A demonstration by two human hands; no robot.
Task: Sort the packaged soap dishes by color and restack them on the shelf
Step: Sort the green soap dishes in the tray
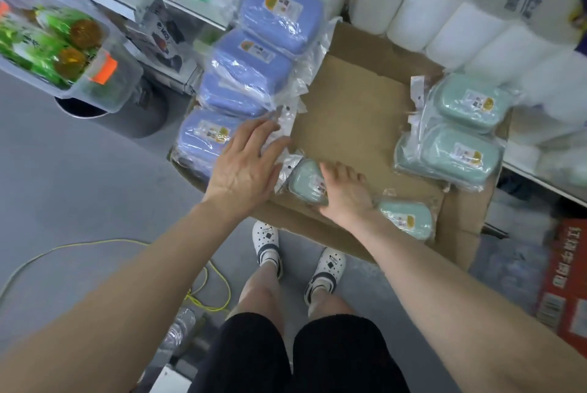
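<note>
Soap dishes (251, 75) beside paper rolls (444, 21)

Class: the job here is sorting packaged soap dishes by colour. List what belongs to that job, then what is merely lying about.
Belongs to the job:
blue soap dishes
green soap dishes
cardboard sheet
left hand
right hand

Lying about:
paper rolls
clear tub
yellow cable
red carton
</note>
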